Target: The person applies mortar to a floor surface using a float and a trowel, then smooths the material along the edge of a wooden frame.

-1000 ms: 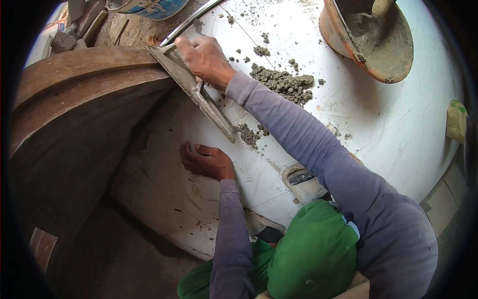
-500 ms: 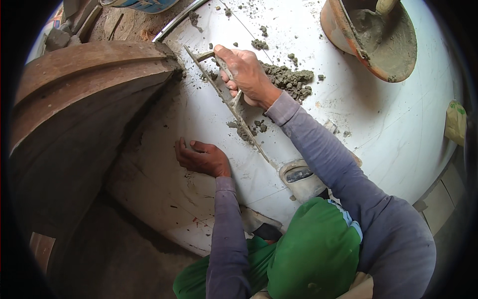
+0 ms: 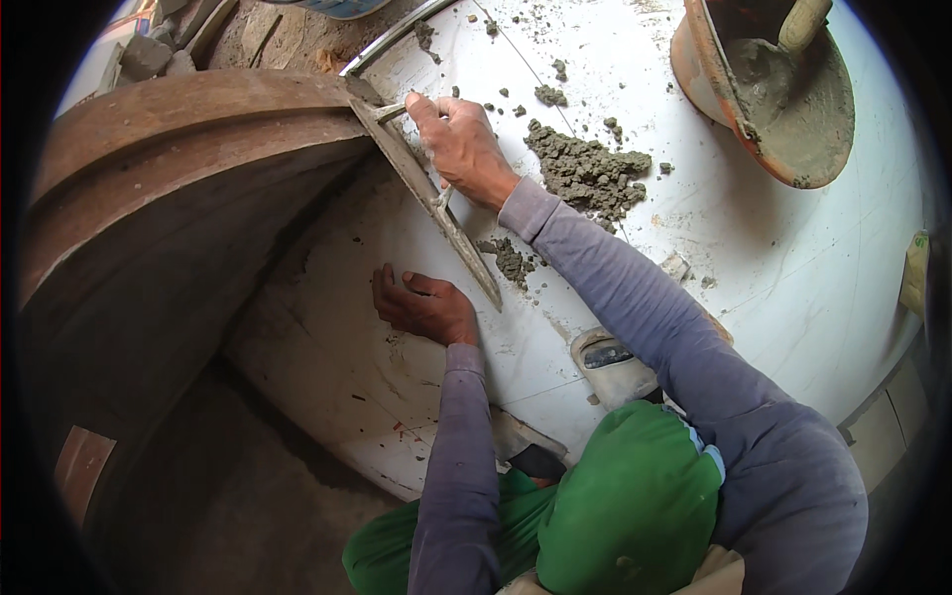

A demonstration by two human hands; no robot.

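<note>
My right hand point(image 3: 460, 149) is shut on the handle of a long, mortar-smeared metal float point(image 3: 466, 256), held slantwise with its upper end at the edge of the wooden step point(image 3: 198, 104). Right of the float lies a pile of crumbly grey mortar point(image 3: 585, 174), with a smaller clump point(image 3: 511, 260) beside its lower part on the white tiles point(image 3: 773, 297). My left hand point(image 3: 421, 302) rests on the tiles below and left of the float, empty, fingers loosely curled and apart.
A mortar-coated pan point(image 3: 769, 109) with a handled tool point(image 3: 798, 28) in it stands at upper right. A blue bucket point(image 3: 332, 6) and broken rubble point(image 3: 149, 55) lie beyond the step. A shoe point(image 3: 605, 372) is under my right forearm; a greenish bag point(image 3: 912, 278) is at far right.
The float and my right hand swung right over the mortar, then back left to the step's edge. My left hand has barely moved. The view has shifted slightly.
</note>
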